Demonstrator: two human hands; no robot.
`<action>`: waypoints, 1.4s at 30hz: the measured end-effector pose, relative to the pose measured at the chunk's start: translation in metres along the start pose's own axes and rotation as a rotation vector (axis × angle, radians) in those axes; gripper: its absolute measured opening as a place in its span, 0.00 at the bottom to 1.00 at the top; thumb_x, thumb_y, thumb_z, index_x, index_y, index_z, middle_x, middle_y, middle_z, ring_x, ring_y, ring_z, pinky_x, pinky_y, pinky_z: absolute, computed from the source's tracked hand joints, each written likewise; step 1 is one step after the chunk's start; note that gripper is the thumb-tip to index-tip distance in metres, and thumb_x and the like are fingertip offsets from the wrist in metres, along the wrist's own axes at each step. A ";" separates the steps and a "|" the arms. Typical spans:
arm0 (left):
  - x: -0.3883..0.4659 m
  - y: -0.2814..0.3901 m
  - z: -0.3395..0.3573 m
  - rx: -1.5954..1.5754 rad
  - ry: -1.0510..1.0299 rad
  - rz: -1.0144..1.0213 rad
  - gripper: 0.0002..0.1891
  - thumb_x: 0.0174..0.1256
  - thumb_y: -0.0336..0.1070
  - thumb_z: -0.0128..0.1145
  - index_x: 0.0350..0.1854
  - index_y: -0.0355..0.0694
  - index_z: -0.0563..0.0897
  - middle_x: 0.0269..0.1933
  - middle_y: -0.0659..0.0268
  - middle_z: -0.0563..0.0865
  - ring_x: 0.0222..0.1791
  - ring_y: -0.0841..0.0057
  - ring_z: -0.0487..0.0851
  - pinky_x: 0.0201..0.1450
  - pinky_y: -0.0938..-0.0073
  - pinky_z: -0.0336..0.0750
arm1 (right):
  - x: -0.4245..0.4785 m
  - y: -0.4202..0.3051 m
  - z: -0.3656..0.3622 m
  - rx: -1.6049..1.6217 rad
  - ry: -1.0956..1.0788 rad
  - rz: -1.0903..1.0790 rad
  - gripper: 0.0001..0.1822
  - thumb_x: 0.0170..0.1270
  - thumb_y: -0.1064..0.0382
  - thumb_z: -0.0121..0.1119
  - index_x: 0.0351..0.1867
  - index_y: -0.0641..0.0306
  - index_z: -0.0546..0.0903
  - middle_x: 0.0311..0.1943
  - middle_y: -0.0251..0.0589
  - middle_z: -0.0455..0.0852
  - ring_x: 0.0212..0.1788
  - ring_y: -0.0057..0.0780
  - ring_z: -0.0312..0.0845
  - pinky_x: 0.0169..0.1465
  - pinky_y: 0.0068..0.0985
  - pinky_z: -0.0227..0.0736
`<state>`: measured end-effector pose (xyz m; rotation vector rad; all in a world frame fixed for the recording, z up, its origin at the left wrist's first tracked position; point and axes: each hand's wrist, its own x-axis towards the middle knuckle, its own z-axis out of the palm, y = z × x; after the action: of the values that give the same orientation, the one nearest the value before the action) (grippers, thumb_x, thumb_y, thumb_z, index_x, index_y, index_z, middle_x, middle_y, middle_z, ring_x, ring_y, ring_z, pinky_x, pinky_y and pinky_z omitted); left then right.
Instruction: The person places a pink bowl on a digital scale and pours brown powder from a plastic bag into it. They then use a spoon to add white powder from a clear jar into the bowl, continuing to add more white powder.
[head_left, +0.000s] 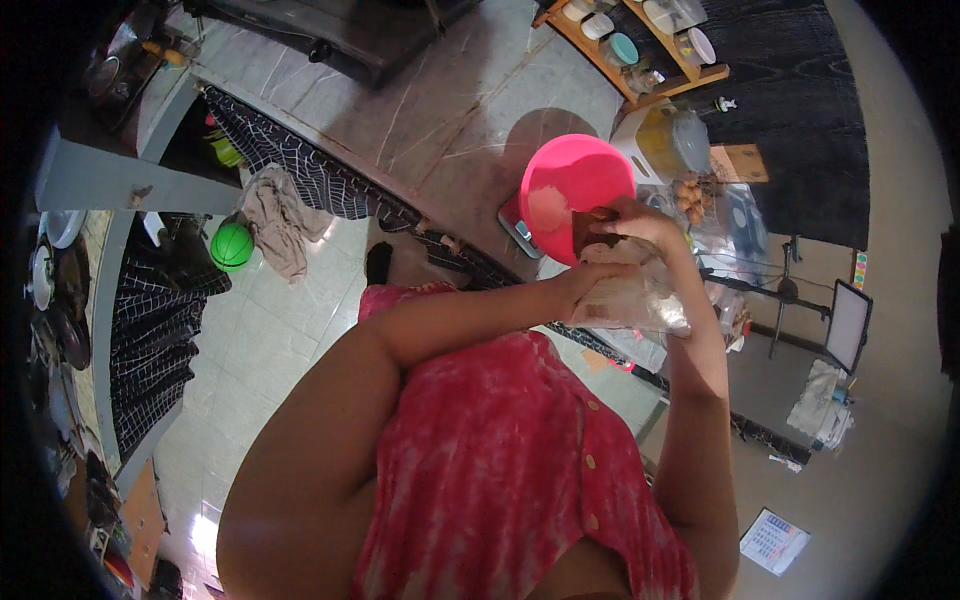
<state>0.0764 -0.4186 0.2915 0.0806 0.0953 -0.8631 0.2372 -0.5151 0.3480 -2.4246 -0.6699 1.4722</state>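
Note:
A bright pink plastic bowl (600, 169) rests on a kitchen scale (517, 227) on the marble-patterned counter. Pale powder, like flour, is heaped in the bowl (550, 208). My left hand (589, 286) grips a clear plastic bag (630, 304) in front of the bowl's near rim. Inside the bag's mouth, more pale powder (619, 253) shows. Above it, my right hand (643, 223) holds a brown cup or scoop (590, 231) between the bowl and the bag. The fingers partly hide that cup, so its contents cannot be made out.
Behind the bowl stands a white container (641, 146) beside a large jar of yellowish stuff (679, 142). Eggs (691, 199) lie to the right. A wooden rack (675, 79) holds lidded jars. The counter's front edge carries a dark checked curtain (300, 161). A green ball (232, 247) lies on the floor.

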 end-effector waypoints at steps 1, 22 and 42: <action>0.004 0.003 -0.003 0.017 0.022 -0.032 0.21 0.66 0.50 0.59 0.56 0.46 0.77 0.46 0.65 0.85 0.43 0.74 0.87 0.42 0.66 0.85 | -0.006 -0.021 -0.002 0.021 -0.018 0.075 0.33 0.52 0.51 0.71 0.57 0.68 0.76 0.51 0.45 0.83 0.51 0.27 0.76 0.54 0.27 0.70; -0.005 0.013 0.025 0.215 0.223 -0.003 0.20 0.64 0.49 0.60 0.54 0.45 0.78 0.45 0.66 0.86 0.41 0.74 0.87 0.44 0.64 0.84 | -0.019 0.013 0.012 0.182 0.302 0.057 0.32 0.56 0.47 0.70 0.56 0.67 0.78 0.46 0.42 0.86 0.48 0.29 0.79 0.53 0.27 0.73; -0.003 0.018 0.026 0.284 0.100 -0.065 0.18 0.61 0.48 0.66 0.51 0.48 0.81 0.43 0.68 0.87 0.39 0.77 0.87 0.41 0.69 0.83 | -0.024 0.021 0.019 0.073 0.260 -0.046 0.41 0.49 0.47 0.75 0.61 0.67 0.72 0.55 0.47 0.80 0.58 0.35 0.75 0.61 0.29 0.70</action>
<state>0.0889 -0.4076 0.3184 0.3886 0.0691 -0.9334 0.2161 -0.5455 0.3488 -2.4671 -0.5983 1.1160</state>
